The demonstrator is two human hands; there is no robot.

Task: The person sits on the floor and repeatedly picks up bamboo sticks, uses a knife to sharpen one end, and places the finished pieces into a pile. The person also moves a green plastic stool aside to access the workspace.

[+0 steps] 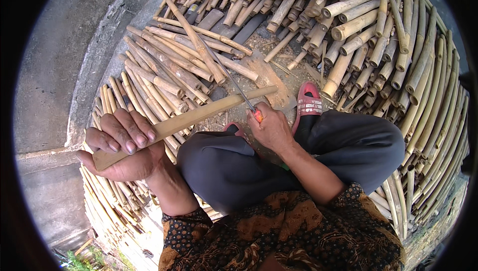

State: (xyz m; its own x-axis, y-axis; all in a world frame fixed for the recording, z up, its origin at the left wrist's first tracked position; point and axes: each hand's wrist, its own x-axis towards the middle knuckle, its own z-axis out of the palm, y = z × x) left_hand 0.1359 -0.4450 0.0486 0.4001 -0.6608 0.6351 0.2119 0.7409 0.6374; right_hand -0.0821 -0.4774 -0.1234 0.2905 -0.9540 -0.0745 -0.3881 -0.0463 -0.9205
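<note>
My left hand (124,144) is closed round one end of a flat bamboo slat (199,114), which lies across the palm under the curled fingers. The slat slants up to the right, its far end beyond my right hand. My right hand (271,127) grips the red handle (258,115) of a tool with a long, thin metal blade (238,88). That blade crosses the slat near its far end and points up to the left. Whether its edge touches the slat I cannot tell.
Bamboo poles are heaped at the left (164,67), stacked at the far right (358,17) and along the right side (433,121). A flat brown board (271,79) lies on the ground ahead, near my pink sandal (307,103). Grey concrete (64,72) runs along the left.
</note>
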